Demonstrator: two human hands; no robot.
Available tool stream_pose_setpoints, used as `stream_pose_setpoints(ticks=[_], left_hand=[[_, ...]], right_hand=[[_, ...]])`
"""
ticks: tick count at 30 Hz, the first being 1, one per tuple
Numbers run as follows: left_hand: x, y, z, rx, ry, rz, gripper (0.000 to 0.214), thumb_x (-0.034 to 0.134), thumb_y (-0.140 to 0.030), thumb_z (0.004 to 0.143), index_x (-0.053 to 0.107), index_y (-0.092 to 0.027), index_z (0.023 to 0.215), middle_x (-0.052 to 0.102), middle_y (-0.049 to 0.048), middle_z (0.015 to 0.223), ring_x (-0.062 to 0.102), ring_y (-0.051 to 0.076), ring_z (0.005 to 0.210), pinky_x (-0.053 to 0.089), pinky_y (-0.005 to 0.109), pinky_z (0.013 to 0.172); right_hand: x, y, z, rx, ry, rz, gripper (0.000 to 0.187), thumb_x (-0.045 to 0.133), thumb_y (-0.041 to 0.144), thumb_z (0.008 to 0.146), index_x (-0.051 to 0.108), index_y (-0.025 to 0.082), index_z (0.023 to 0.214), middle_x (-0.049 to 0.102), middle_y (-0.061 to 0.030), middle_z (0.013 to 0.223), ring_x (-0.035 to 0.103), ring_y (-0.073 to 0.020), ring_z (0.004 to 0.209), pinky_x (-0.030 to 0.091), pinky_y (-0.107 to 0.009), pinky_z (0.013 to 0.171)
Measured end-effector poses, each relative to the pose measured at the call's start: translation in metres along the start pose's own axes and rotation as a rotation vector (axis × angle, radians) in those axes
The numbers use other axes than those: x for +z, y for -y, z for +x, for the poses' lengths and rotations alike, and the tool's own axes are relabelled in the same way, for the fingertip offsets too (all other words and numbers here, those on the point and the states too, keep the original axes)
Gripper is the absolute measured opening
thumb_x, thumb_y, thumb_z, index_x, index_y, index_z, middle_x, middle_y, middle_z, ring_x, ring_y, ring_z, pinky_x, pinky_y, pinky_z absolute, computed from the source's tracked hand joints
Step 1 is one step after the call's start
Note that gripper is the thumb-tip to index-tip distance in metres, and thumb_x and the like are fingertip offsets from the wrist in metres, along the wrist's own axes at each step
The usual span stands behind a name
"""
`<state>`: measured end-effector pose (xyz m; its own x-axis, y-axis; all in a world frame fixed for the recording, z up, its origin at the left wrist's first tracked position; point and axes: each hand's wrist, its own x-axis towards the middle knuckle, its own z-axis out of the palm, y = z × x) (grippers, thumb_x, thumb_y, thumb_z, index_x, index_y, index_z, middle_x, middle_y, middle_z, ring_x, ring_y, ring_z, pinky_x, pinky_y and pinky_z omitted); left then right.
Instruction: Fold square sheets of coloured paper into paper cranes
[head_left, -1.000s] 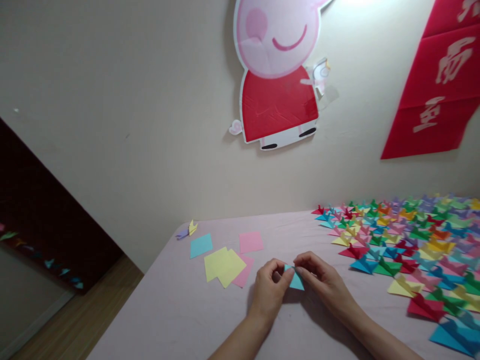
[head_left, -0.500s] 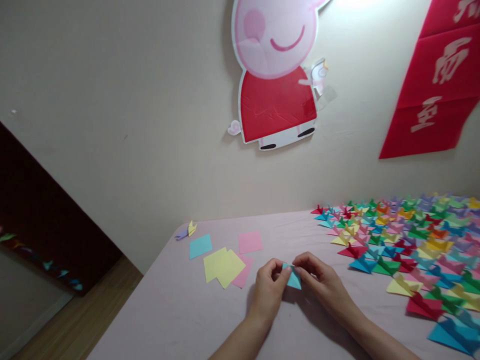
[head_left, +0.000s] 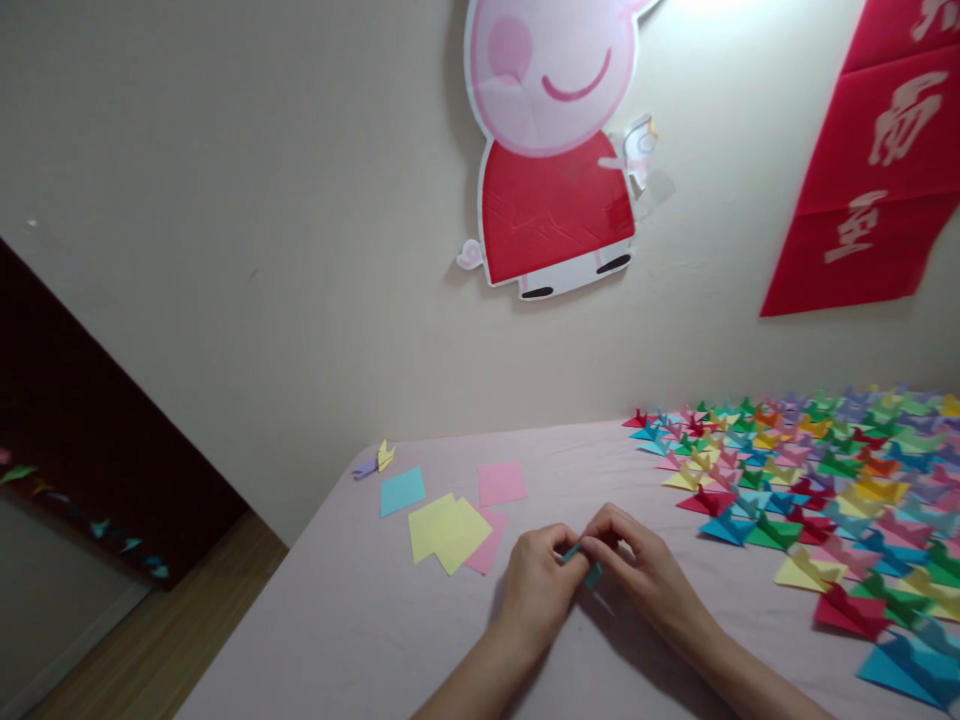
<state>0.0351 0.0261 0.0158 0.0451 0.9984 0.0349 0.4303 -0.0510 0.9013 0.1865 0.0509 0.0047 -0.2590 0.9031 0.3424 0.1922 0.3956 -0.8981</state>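
A small folded piece of light blue paper (head_left: 594, 575) is pinched between my two hands, just above the pink cloth. My left hand (head_left: 541, 572) grips it from the left, thumb and fingers closed. From the other side my right hand (head_left: 634, 558) pinches its upper edge with thumb and forefinger. Fingers cover most of the paper, so its folds hardly show. Left of my hands lie overlapping yellow paper squares (head_left: 459, 537), with a pink square (head_left: 489, 543) partly under them. Another pink square (head_left: 502, 483) and a blue square (head_left: 403, 491) lie farther back.
Many folded paper cranes (head_left: 851, 611) in mixed colours stand in rows on the right of the pink-covered table (head_left: 337, 630). A yellow and purple folded piece (head_left: 384, 456) sits at the back left corner. Behind is a wall with a pig cutout (head_left: 555, 210) and red banner (head_left: 847, 190).
The blue paper has been tilted between my fingers, so its triangular face no longer shows and only narrow parts are visible. My left hand has rolled over slightly toward the right.
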Motion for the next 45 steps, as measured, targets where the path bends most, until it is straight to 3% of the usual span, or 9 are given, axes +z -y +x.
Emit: stream_pose_setpoints(ticks=[11, 16, 23, 26, 29, 32, 37, 41, 45], left_hand=[[0.008, -0.002, 0.001, -0.081, 0.024, -0.016, 0.021, 0.058, -0.030, 0.084, 0.056, -0.017, 0.068, 0.061, -0.0008, 0.068, 0.054, 0.015, 0.065, 0.035, 0.024, 0.059], [0.003, -0.005, -0.007, -0.164, 0.050, 0.051, 0.022, 0.054, -0.032, 0.089, 0.058, -0.018, 0.072, 0.064, 0.0005, 0.066, 0.056, 0.015, 0.061, 0.035, 0.025, 0.056], [-0.017, -0.015, -0.038, -0.133, 0.091, 0.539, 0.025, 0.055, -0.035, 0.093, 0.066, -0.020, 0.077, 0.068, 0.0012, 0.074, 0.060, 0.020, 0.073, 0.038, 0.030, 0.068], [-0.020, -0.010, -0.048, 0.014, 0.076, 0.730, 0.008, 0.064, -0.028, 0.090, 0.065, -0.020, 0.089, 0.069, 0.0031, 0.091, 0.061, 0.023, 0.088, 0.041, 0.037, 0.085], [-0.022, 0.003, -0.052, 0.376, 0.101, 0.818, 0.015, 0.065, -0.020, 0.089, 0.061, -0.021, 0.104, 0.063, 0.0052, 0.120, 0.055, 0.025, 0.109, 0.041, 0.039, 0.093], [-0.027, 0.015, -0.053, 0.629, 0.189, 0.845, 0.014, 0.058, -0.018, 0.094, 0.059, -0.021, 0.108, 0.064, 0.0032, 0.120, 0.054, 0.022, 0.112, 0.040, 0.037, 0.095], [-0.035, 0.018, -0.054, 0.707, 0.211, 0.917, 0.024, 0.051, -0.021, 0.099, 0.055, -0.021, 0.123, 0.065, 0.0037, 0.121, 0.055, 0.021, 0.113, 0.041, 0.036, 0.094], [-0.039, 0.019, -0.055, 0.708, 0.248, 0.891, 0.024, 0.054, -0.022, 0.098, 0.055, -0.021, 0.122, 0.064, 0.0030, 0.127, 0.054, 0.020, 0.118, 0.042, 0.034, 0.093], [-0.042, 0.025, -0.056, 0.704, 0.270, 0.792, 0.024, 0.052, -0.019, 0.098, 0.054, -0.021, 0.121, 0.060, 0.0029, 0.136, 0.052, 0.020, 0.125, 0.043, 0.035, 0.097]], right_hand=[[0.003, -0.008, -0.002, 0.149, -0.179, 0.110, 0.032, 0.057, 0.051, 0.083, 0.057, 0.020, 0.075, 0.055, 0.0013, 0.069, 0.053, -0.0171, 0.065, 0.046, -0.028, 0.060], [0.002, -0.003, -0.002, 0.119, -0.107, -0.025, 0.029, 0.049, 0.049, 0.088, 0.052, 0.022, 0.076, 0.053, 0.0025, 0.067, 0.053, -0.0172, 0.063, 0.044, -0.028, 0.060], [0.008, -0.007, -0.013, 0.039, 0.146, -0.485, 0.020, 0.044, 0.030, 0.092, 0.055, 0.022, 0.076, 0.064, -0.0033, 0.075, 0.056, -0.0219, 0.072, 0.040, -0.035, 0.071], [0.012, -0.009, -0.017, -0.020, 0.173, -0.623, 0.017, 0.047, 0.021, 0.090, 0.058, 0.021, 0.077, 0.065, -0.0054, 0.080, 0.055, -0.0231, 0.078, 0.038, -0.037, 0.074], [0.013, -0.009, -0.018, -0.080, 0.180, -0.660, 0.014, 0.051, 0.017, 0.088, 0.059, 0.021, 0.077, 0.064, -0.0056, 0.083, 0.053, -0.0234, 0.082, 0.038, -0.036, 0.074], [0.012, -0.008, -0.016, -0.079, 0.196, -0.619, 0.011, 0.052, 0.016, 0.089, 0.058, 0.021, 0.082, 0.064, -0.0045, 0.084, 0.052, -0.0228, 0.082, 0.039, -0.036, 0.074], [-0.003, -0.009, -0.016, -0.070, 0.320, -0.485, 0.013, 0.054, 0.013, 0.084, 0.059, 0.023, 0.090, 0.065, -0.0039, 0.091, 0.054, -0.0227, 0.088, 0.042, -0.036, 0.079], [-0.026, -0.003, -0.018, -0.092, 0.482, -0.370, 0.034, 0.059, 0.006, 0.071, 0.060, 0.024, 0.101, 0.064, -0.0049, 0.105, 0.054, -0.0234, 0.100, 0.044, -0.037, 0.089], [-0.039, 0.003, -0.015, -0.061, 0.539, -0.291, 0.033, 0.052, 0.005, 0.079, 0.063, 0.025, 0.103, 0.063, -0.0045, 0.106, 0.057, -0.0207, 0.103, 0.046, -0.033, 0.090]])
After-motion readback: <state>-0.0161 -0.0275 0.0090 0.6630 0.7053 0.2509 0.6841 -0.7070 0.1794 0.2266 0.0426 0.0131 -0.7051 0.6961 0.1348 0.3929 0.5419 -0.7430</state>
